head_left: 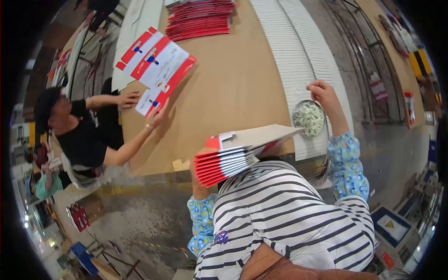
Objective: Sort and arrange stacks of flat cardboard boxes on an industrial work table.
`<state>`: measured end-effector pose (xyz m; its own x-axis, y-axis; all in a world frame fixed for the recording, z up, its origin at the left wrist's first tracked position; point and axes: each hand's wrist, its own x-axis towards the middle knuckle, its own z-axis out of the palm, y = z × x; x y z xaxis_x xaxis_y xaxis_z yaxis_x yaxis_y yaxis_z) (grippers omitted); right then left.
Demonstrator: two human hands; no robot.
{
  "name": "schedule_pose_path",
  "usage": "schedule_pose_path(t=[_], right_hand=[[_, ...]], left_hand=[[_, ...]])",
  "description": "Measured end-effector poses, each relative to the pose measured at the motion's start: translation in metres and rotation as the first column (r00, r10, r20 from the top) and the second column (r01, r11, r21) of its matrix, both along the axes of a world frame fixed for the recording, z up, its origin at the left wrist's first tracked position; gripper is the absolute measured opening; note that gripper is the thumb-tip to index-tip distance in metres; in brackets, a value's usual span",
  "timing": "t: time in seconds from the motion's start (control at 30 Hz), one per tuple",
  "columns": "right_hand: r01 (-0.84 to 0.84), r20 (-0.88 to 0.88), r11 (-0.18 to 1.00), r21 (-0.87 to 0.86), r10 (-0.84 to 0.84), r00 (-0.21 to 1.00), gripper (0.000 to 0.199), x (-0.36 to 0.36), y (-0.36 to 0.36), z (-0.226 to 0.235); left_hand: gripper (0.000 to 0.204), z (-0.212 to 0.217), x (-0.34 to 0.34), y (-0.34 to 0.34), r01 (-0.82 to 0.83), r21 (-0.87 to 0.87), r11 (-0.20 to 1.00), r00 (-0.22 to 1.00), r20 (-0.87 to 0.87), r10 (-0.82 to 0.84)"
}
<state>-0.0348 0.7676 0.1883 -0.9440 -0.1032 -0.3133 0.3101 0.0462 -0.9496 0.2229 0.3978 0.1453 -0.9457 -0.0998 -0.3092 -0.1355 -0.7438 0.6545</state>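
A stack of flat, folded red-and-white cartons [224, 164] rests against my striped shirt at the table's near edge. My left hand [199, 178] holds the stack at its left end; most of its fingers are hidden behind the cartons. Over on the right, a round metal bowl [295, 122] is heaped with pale greenish-white loops [309, 117] that look like rubber bands. Just above the bowl is my right hand [322, 91], its thumb and fingers pinched on a thin pale loop. That loop is small and faint against the white strip beneath.
Across the brown table [233, 84], a co-worker [74, 130] at the left handles an unfolded red-and-white carton [161, 65]. A tall pile of red cartons [200, 18] lies at the far side. White slatted strips [275, 42] run along the table's right side.
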Motion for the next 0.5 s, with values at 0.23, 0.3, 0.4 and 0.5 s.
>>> schedule_pose_path(t=[0.23, 0.3, 0.4, 0.5], right_hand=[[-0.749, 0.091, 0.656, -0.092, 0.755, 0.649, 0.01, 0.041, -0.152, 0.091], [-0.849, 0.099, 0.504, -0.159, 0.864, 0.494, 0.009, 0.049, -0.172, 0.086], [-0.901, -0.047, 0.425, 0.082, 0.905, 0.423, 0.01, 0.057, -0.185, 0.069], [-0.869, -0.206, 0.424, 0.255, 0.902, 0.38, 0.013, 0.069, -0.187, 0.055]], left_hand=[[0.033, 0.062, -0.041, 0.036, -0.01, -0.597, 0.802, 0.961, -0.226, -0.157], [0.034, 0.062, -0.048, 0.04, -0.106, -0.684, 0.722, 0.925, -0.335, -0.181], [0.04, 0.051, -0.049, 0.043, -0.054, -0.719, 0.692, 0.924, -0.3, -0.239], [0.058, 0.051, -0.045, 0.04, -0.081, -0.645, 0.76, 0.928, -0.327, -0.179]])
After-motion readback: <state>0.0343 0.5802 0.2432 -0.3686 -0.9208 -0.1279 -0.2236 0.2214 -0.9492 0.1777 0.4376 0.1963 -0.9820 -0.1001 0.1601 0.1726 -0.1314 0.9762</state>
